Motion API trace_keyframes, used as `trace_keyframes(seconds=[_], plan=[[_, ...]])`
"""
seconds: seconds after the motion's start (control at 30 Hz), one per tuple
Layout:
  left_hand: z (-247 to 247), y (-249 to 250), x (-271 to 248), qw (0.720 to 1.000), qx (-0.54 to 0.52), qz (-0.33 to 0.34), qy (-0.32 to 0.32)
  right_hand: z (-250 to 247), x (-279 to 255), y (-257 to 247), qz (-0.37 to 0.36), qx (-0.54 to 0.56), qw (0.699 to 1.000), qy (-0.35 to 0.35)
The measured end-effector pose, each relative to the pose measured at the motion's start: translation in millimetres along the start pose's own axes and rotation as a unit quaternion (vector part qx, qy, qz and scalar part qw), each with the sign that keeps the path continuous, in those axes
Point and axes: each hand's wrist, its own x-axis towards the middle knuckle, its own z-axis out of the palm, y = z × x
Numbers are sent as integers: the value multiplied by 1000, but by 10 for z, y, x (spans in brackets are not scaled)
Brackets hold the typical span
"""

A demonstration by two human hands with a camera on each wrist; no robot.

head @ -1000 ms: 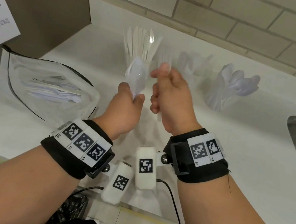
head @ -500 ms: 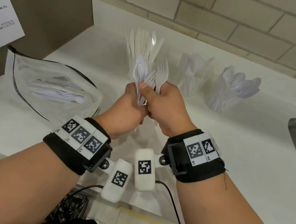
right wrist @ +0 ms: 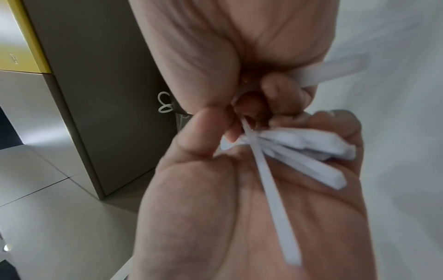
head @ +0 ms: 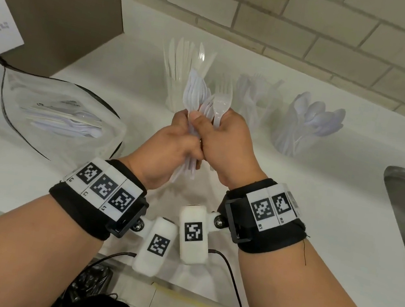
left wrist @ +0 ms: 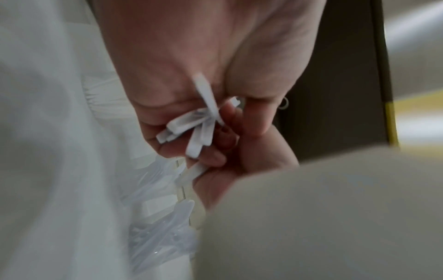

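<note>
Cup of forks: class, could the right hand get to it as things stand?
Probably yes: the right hand, gripping one fork, is held just before the cup of forks with nothing between them.

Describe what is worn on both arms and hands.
Left hand and right hand are bare, without sleeves. The left wristband and right wristband are black fabric, topped with white plates of black square codes. White rounded camera pods with codes hang beneath, trailing thin black cables.
</note>
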Motion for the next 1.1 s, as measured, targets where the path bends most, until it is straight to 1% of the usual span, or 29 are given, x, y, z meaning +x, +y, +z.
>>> trace_keyframes(seconds=[0.07,0.1,0.13,0.23,0.3,0.47,0.6,0.7,0.77,0.83,0.9,1.0,1.1], plan=[[-25,28,28,995,-94,-10,-36,-9,19,9,10,23,1000,-16],[-49,45,47,992,-114,-14,-51,-6,32,10,17,38,999,-25],[-75,59,69,992,-113,-19,-51,-2,43,4,21,53,998,-34],[-181,105,177,995,-89,-37,-16,46,92,-48,30,104,992,-59],[-279,144,246,993,-109,-51,-13,94,139,-97,41,141,987,-58],[-463,234,343,981,-173,-75,-49,155,272,-108,81,207,975,17],[-494,217,385,977,-183,-106,-4,18,325,-72,68,197,974,85],[-490,209,416,977,-176,-119,5,-263,384,-96,77,233,961,132],[-488,229,438,979,-171,-115,5,-501,497,-146,53,228,955,183],[-478,265,465,979,-170,-111,8,-726,689,-231,4,197,952,234],[-450,298,484,979,-171,-107,13,-890,946,-277,-38,165,949,265],[-392,316,515,981,-166,-102,19,-982,1321,-215,-70,142,949,273],[-355,314,559,981,-165,-95,26,-954,1556,-28,-75,130,955,258]])
